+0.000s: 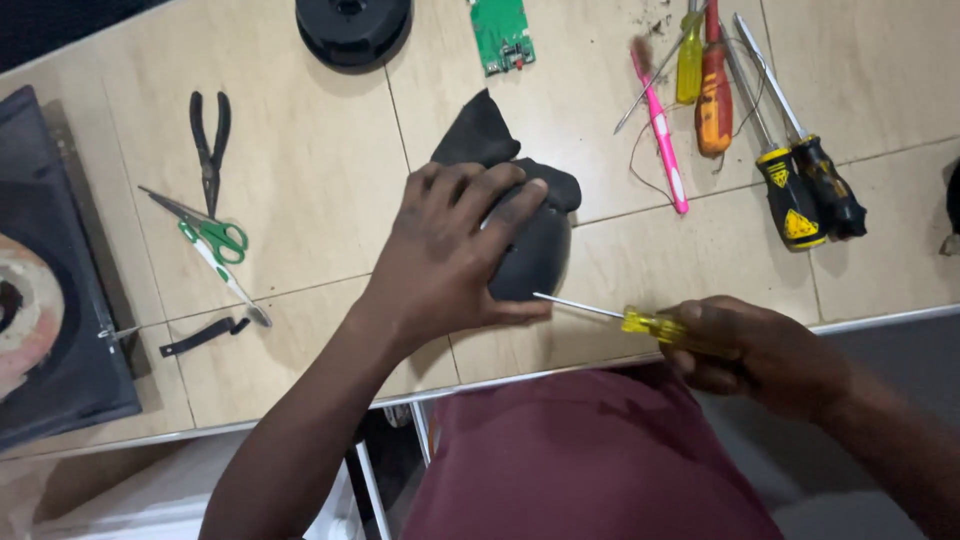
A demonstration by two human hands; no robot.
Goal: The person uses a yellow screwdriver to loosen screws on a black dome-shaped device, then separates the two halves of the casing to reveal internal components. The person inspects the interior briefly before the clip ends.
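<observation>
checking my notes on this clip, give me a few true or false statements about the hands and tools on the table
1. The left hand presses on a black object. True.
2. The right hand holds pliers. False: it grips a yellow-handled screwdriver, tip at the black object.
3. The green-handled scissors lie left of the black object. True.
4. The green circuit board lies under the left hand. False: it lies apart, near the table's far edge.
5. The pink tool is in hand. False: it lies on the table.

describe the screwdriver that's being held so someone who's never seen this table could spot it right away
Start at the black rounded casing under the left hand at the table's near edge. The screwdriver in the right hand points its thin shaft at that casing. Its clear yellow handle is gripped, unlike the tools lying farther back.
</observation>
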